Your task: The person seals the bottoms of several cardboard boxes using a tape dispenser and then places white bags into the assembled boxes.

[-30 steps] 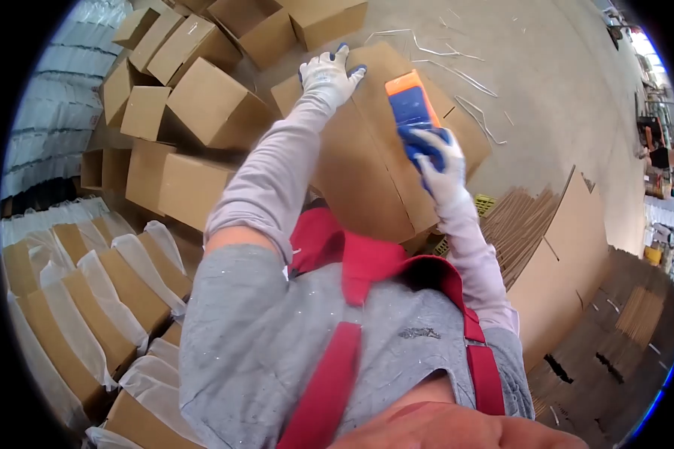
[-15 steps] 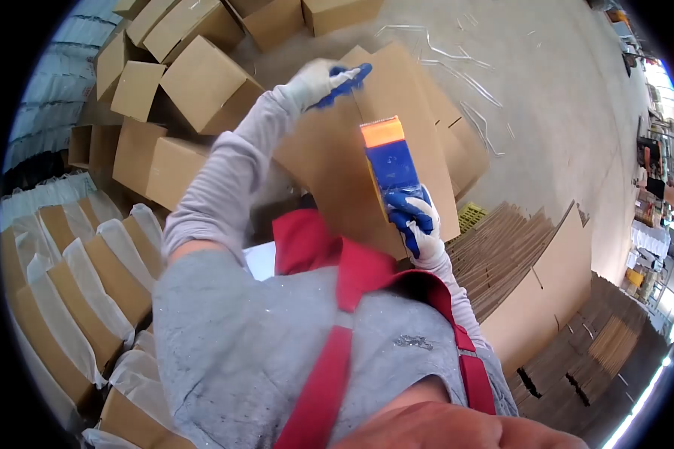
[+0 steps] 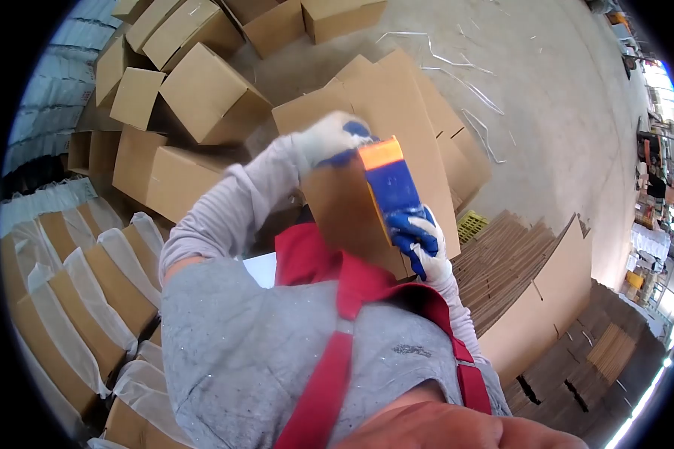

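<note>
My right hand (image 3: 421,238), in a white glove with blue palm and fingers, is closed round the lower end of a blue and orange tape dispenser (image 3: 392,179). The dispenser's orange end has a toothed edge and points away from me. My left hand (image 3: 335,140), in a matching glove, is at that orange end with its fingers bent together; what they pinch is too small to make out. Beneath both hands lies a large flat piece of brown cardboard (image 3: 344,202), with further cardboard layers under its right side.
Brown boxes (image 3: 206,93) are heaped at the upper left. White-wrapped cardboard pieces (image 3: 101,269) stand at the lower left. To the right are a stack of folded cardboard (image 3: 502,262) and a yellow crate (image 3: 470,226). Thin pale strips (image 3: 464,81) lie on the grey floor (image 3: 558,127).
My left hand has come down and nearer to me, from above the cardboard to the dispenser's orange end. My right hand and the dispenser have shifted slightly toward me.
</note>
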`<state>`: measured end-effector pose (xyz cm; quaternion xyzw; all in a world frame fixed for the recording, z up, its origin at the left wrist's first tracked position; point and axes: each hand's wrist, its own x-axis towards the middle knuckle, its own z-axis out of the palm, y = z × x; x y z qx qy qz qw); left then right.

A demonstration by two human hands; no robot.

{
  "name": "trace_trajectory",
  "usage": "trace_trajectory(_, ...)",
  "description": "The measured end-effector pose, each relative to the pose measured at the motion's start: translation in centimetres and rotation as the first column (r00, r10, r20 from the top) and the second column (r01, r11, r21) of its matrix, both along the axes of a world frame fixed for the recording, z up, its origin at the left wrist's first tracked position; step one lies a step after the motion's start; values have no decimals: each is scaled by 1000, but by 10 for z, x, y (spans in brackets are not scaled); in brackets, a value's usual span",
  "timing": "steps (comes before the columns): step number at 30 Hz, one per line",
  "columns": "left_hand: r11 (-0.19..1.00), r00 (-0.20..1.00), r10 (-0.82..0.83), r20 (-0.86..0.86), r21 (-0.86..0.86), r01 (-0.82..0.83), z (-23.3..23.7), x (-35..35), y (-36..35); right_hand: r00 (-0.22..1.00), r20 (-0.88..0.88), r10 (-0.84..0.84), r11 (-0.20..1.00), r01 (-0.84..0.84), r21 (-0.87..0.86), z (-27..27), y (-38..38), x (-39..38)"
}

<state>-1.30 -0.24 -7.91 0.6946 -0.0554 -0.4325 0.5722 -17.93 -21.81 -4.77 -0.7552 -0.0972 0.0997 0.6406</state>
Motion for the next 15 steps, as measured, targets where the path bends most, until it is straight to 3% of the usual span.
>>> trace_trajectory(1,998,711,13,703,37,-54,-23,8,1,998,49,-30,996,34,-82,5,8,10)
trace_trajectory(2,986,764,-70,641,161,-45,-5,28,3,999,40,-34,996,37,-82,13,14,15)
trace_trajectory(3,971,537,-119,835,211,-114,-16,54,8,997,-27,-67,995,65,-78,21,18,21)
trace_trajectory(4,910,432,-271,860,375,-175,-8,80,14,991,-88,-99,993,93,-75,27,20,26)
trace_trajectory(5,849,447,-275,851,433,-303,-14,103,24,986,-130,-108,993,100,-65,29,20,30)
trace_trajectory(6,734,540,-383,749,602,-314,-33,131,35,984,-132,-118,992,109,-68,27,20,28)
trace_trajectory(8,527,742,-593,313,847,63,-57,134,29,991,-56,-119,984,110,-138,22,19,24)
trace_trajectory(10,579,839,-506,201,800,157,-100,132,28,987,-73,-146,981,135,-141,23,21,20)
trace_trajectory(12,533,778,-595,201,823,195,-93,137,33,989,-10,-148,981,145,-129,20,18,20)
trace_trajectory(14,110,704,-699,126,992,-68,-65,142,32,983,4,-183,981,182,-73,20,19,22)
trace_trajectory(15,372,756,-537,374,909,-185,-48,140,23,983,68,-170,978,177,-113,18,19,25)
